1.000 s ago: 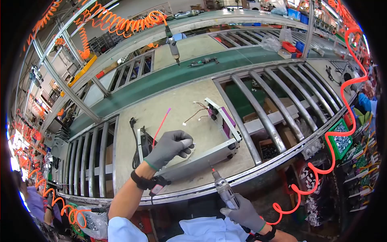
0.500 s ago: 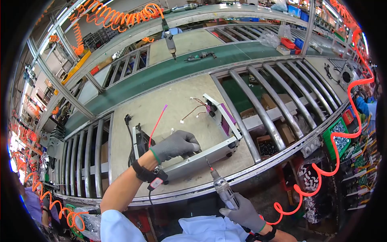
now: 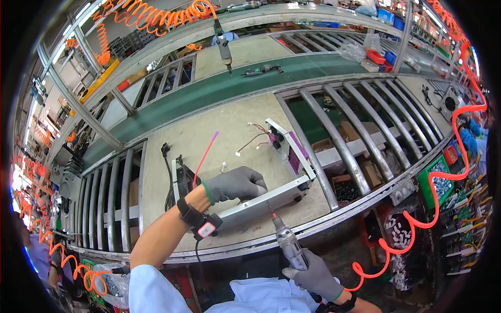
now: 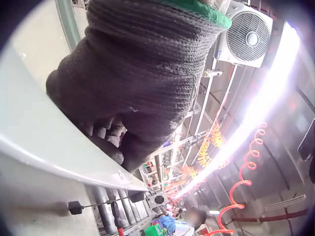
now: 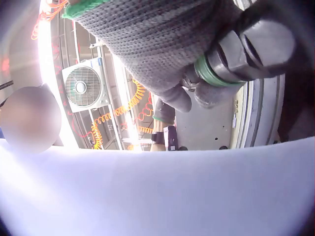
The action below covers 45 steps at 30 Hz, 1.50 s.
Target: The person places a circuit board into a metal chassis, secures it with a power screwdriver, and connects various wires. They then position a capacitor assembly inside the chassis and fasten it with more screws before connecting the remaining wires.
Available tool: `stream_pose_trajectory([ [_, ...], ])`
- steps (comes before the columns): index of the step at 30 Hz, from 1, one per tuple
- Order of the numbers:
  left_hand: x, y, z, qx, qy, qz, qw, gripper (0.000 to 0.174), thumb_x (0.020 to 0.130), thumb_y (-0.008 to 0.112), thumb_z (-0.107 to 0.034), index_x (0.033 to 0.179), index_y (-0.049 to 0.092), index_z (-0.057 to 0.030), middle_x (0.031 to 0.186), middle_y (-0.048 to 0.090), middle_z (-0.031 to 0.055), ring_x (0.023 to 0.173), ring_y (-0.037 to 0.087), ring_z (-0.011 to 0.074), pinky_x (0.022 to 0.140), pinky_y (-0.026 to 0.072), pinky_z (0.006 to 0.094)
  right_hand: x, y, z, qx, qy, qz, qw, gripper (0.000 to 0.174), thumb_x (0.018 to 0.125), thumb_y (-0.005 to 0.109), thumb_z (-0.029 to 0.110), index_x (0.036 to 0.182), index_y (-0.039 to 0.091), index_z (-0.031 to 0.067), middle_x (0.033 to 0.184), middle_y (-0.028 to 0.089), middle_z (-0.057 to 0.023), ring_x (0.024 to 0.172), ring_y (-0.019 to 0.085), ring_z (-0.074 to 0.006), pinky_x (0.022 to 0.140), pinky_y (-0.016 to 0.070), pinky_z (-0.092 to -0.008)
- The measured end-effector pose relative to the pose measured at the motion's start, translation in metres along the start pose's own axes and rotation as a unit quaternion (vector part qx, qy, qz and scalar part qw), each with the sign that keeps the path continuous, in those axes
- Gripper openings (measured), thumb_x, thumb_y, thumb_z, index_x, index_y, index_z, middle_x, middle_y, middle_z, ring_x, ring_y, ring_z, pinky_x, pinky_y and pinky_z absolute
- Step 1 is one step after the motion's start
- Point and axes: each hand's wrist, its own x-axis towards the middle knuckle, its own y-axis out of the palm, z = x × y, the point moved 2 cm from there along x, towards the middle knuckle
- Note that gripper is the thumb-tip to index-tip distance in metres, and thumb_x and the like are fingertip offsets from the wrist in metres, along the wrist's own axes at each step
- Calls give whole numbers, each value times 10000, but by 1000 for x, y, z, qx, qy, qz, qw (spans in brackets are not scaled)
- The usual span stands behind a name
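Note:
A grey U-shaped metal chassis [image 3: 250, 207] sits on the board, its long wall nearest me. My gloved left hand [image 3: 235, 185] reaches over this wall from its inner side, fingers bent down just behind the top edge. In the left wrist view the curled fingers [image 4: 106, 132] are partly hidden by the wall, and I cannot tell whether they pinch something. My gloved right hand [image 3: 318, 276] grips a power screwdriver [image 3: 289, 244] below the chassis. The driver's bit points up at the wall's outer face, its tip close to it.
A purple part [image 3: 297, 156] with brown wires [image 3: 255, 141] is at the chassis's right end. Red tubing [image 3: 205, 160] and a black power cord [image 3: 167, 156] lie at its left. Metal rollers [image 3: 355, 141] flank the board; a red coiled hose [image 3: 412, 221] trails right. Another screwdriver [image 3: 224, 49] hangs ahead.
My left hand has moved down and right, from above the chassis to behind its near wall. The right hand and screwdriver have stayed nearly in place.

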Motion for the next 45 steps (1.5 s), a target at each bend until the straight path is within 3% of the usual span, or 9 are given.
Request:
stream_pose_trajectory([
  [15, 5, 13, -4, 101, -49, -77, 991, 231, 921, 690, -219, 803, 713, -21, 628, 545, -25, 603, 494, 54, 539, 407, 258, -3, 9, 3, 18, 12, 15, 1000, 391, 912, 729, 312, 1108, 534, 35, 744, 579, -31, 547, 585, -89, 467, 473, -256],
  [24, 11, 11, 2, 85, -22, -60, 994, 206, 918, 667, -193, 930, 727, 3, 738, 649, 30, 602, 546, 110, 597, 465, 292, -4, 11, 2, 20, 1, 2, 1000, 418, 899, 752, 298, 1123, 530, 24, 774, 576, -38, 545, 572, -87, 461, 472, -266],
  [27, -12, 18, -13, 251, 70, -260, 930, 229, 921, 676, -194, 966, 716, 27, 785, 686, 103, 652, 630, 189, 660, 512, 321, -4, 5, 0, 8, -15, -10, 1000, 436, 879, 780, 301, 1122, 545, 26, 770, 572, -31, 538, 556, -79, 463, 469, -269],
  [28, -22, 22, -17, 343, 240, -405, 813, 231, 927, 683, -202, 988, 706, 19, 839, 698, 161, 735, 686, 269, 716, 535, 354, -5, 1, -1, 4, -19, -16, 1000, 439, 873, 787, 302, 1123, 551, 28, 767, 570, -27, 538, 553, -77, 466, 469, -270],
  [31, -81, 47, -37, 193, 200, -386, 880, 193, 922, 684, -188, 990, 709, -10, 883, 706, 157, 799, 699, 277, 729, 543, 374, -5, -13, -23, -41, -35, -30, 998, 450, 853, 806, 313, 1123, 571, 40, 756, 565, -19, 540, 552, -74, 464, 464, -269],
  [35, -76, 120, 50, 264, 197, -392, 859, 150, 898, 702, -186, 985, 720, -64, 891, 683, 137, 770, 678, 326, 690, 539, 413, -3, -18, -46, -20, 4, -42, 999, 459, 847, 811, 342, 1113, 586, 43, 745, 571, -22, 541, 561, -78, 465, 464, -278],
  [38, -46, 149, 102, 296, 129, -434, 841, 137, 886, 697, -177, 991, 722, -93, 834, 647, 127, 751, 662, 344, 673, 530, 434, 2, -20, -62, -31, 14, -33, 999, 466, 843, 811, 351, 1119, 596, 43, 747, 576, -24, 533, 562, -80, 468, 468, -277],
  [41, -25, 155, 123, 357, 63, -437, 823, 129, 877, 686, -166, 988, 719, -109, 810, 623, 131, 746, 657, 340, 658, 529, 450, 3, -20, -66, -53, -6, -33, 998, 468, 832, 818, 348, 1116, 609, 40, 764, 600, -37, 552, 581, -94, 499, 486, -291],
  [45, -23, 154, 121, 329, 127, -474, 807, 116, 889, 687, -135, 995, 710, -93, 852, 655, 143, 738, 665, 311, 651, 549, 406, 6, -20, -76, -109, -45, -37, 992, 504, 810, 827, 376, 1119, 619, 36, 790, 631, -60, 655, 632, -139, 615, 526, -336],
])
